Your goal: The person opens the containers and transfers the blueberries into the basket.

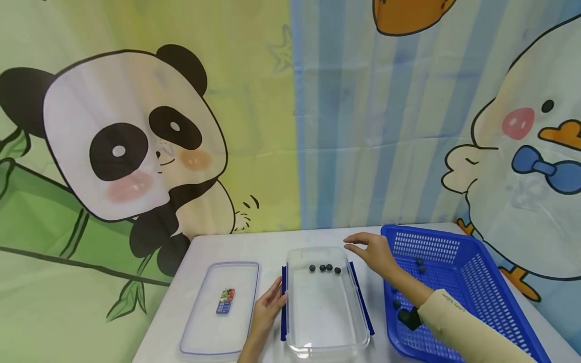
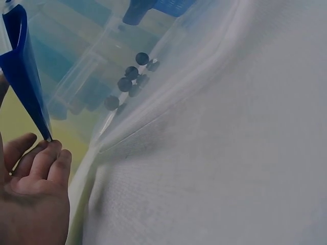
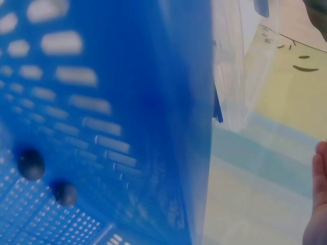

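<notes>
Four boxed berries (image 1: 323, 268); label (image 1: 225, 301) illegible; left grip (image 1: 267, 308) loosely touching flap (image 1: 284, 325); right grip (image 1: 376, 253) parted

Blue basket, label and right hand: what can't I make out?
Head view: part of the blue basket, hidden by the right sleeve.
Head view: fine print on the label, too small.
Right wrist view: most of the right hand, cut off by the right edge.

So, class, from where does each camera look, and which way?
Head: on the head, facing forward and down at box, lid and basket; left hand, right hand and a sleeve show.
Left wrist: on that wrist, facing berries in the box; left hand shows.
Right wrist: on that wrist, facing the basket; right hand partly shows.
Head and right wrist share the basket.
</notes>
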Demonstrator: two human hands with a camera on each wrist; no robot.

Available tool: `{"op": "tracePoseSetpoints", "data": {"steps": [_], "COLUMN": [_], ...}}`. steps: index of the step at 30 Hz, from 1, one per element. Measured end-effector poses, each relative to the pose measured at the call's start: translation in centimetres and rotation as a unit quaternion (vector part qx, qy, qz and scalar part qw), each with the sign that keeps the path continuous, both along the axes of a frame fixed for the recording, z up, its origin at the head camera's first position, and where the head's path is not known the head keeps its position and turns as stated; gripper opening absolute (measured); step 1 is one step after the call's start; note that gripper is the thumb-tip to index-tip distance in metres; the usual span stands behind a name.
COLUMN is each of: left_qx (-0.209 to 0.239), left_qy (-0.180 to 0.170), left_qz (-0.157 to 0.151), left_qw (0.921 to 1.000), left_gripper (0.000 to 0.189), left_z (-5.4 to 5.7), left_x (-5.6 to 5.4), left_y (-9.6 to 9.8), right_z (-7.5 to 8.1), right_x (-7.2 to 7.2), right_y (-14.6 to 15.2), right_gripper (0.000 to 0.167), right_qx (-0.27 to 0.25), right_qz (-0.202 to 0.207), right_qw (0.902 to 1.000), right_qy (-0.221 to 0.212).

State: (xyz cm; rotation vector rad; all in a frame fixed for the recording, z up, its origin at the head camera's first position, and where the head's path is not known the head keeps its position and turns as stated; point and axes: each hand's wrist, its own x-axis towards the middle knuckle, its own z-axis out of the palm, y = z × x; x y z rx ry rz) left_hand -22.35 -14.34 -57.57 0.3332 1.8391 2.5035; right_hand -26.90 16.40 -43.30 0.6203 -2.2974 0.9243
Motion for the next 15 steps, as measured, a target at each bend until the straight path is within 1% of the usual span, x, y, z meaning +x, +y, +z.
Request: {"op": "tracePoseSetpoints", "data": {"steps": [3,6,9,12,14,15], "left_qx": [-0.001,-0.008,-0.014,-0.017,-0.015,-0.014], "left_qy": [0.003,0.007,0.010,0.011,0.008,0.005], "left_qz": [0.001,0.009,0.014,0.015,0.014,0.013], "left_qw": [1.0000,0.9999,0.9997,0.9997,0.9998,0.9998], "left_gripper": [0.057,0.057,0.057,0.057,0.057,0.057], "left_z": [0.0,0.2,0.3,0.4,0.4,0.3], "left_x": [-0.1,-0.3,-0.4,-0.3,-0.1,0.0], "left_y": [0.3,0.3,0.3,0.2,0.2,0.2], "right_z": [0.3,0.8,1.6,2.3,2.8,3.0], "right_x": [0.4,0.9,1.7,3.2,4.8,5.7], "right_y": [1.0,1.9,2.6,3.2,3.6,3.8], "right_gripper": [0.012,0.012,0.013,0.020,0.026,0.029], "right_qx": [-0.010,-0.024,-0.049,-0.071,-0.078,-0.073], "right_qz": [-0.005,-0.016,-0.031,-0.048,-0.056,-0.063], "right_qw": [0.9997,0.9989,0.9954,0.9861,0.9782,0.9756], "right_qy": [-0.023,-0.038,-0.076,-0.142,-0.184,-0.197]}}
